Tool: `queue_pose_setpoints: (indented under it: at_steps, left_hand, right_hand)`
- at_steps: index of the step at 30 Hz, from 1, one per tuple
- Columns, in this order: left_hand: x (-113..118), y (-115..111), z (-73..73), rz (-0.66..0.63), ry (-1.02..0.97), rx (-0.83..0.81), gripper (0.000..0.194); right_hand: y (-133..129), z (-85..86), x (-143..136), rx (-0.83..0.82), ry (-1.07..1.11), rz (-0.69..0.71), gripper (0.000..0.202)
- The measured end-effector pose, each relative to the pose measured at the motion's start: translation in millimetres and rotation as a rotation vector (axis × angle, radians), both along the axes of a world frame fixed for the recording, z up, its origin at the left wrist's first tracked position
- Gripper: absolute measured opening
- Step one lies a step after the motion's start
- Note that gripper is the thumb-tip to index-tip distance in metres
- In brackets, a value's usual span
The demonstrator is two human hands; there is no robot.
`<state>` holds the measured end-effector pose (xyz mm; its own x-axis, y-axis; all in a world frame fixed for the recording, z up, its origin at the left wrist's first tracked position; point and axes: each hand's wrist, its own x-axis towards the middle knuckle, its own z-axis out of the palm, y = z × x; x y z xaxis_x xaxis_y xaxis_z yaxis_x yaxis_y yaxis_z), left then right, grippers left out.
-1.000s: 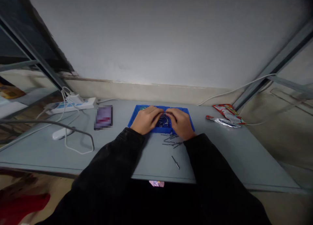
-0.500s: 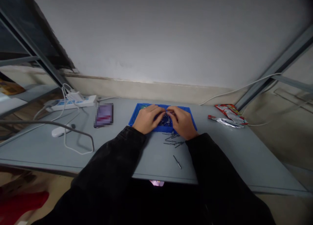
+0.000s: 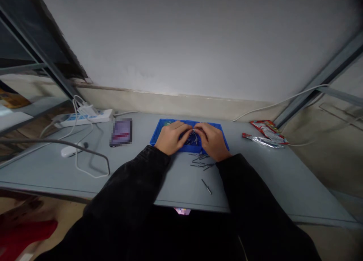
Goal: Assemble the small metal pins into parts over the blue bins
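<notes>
Over a blue compartment tray, my left hand and my right hand face each other, fingertips almost meeting. Both are closed in a pinch on a small metal rivet between them; the fingers partly hide it. More rivets lie in the tray's middle compartment, below the fingers. Just in front of the tray, several loose pop rivets with thin stems are scattered on the grey table. A single rivet rests apart, closer to the table's front edge.
To the left are a white power strip, cables, a white mouse-like device and a blurred purple packet. At the right lie a red snack wrapper and a silvery packet. A wall stands behind the table.
Both hands stay over the tray, and the fingertips shift slightly around the rivet. The loose rivets on the table lie as before; the view moves a little.
</notes>
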<state>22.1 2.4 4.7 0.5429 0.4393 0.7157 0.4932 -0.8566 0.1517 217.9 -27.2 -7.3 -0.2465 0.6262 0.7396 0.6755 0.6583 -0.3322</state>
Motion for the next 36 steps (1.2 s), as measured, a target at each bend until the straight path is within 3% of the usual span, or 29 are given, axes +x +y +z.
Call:
queue_pose_setpoints:
  at_steps: [13, 18, 23, 29, 36]
  left_hand:
    - [-0.4, -0.4, -1.0, 0.019, 0.016, -0.013, 0.025]
    - [-0.6, -0.8, -0.9, 0.001, 0.022, -0.024, 0.025]
    - [-0.9, -0.4, -1.3, 0.012, 0.029, -0.02, 0.026]
    - [-0.9, -0.7, -0.2, 0.002, 0.023, -0.019, 0.024]
    - [-0.7, -0.2, -0.7, 0.003, 0.018, -0.011, 0.025]
  right_hand:
    - [0.0, 1.5, 0.6, -0.031, 0.004, 0.009, 0.014]
    - [-0.5, 2.4, 0.5, -0.038, -0.009, 0.005, 0.024]
    - [-0.3, 2.0, 1.1, -0.066, -0.006, 0.008, 0.014]
    - [0.4, 0.9, 1.6, -0.049, -0.025, -0.002, 0.025]
    - [-0.1, -0.2, 2.0, -0.021, -0.006, 0.005, 0.012]
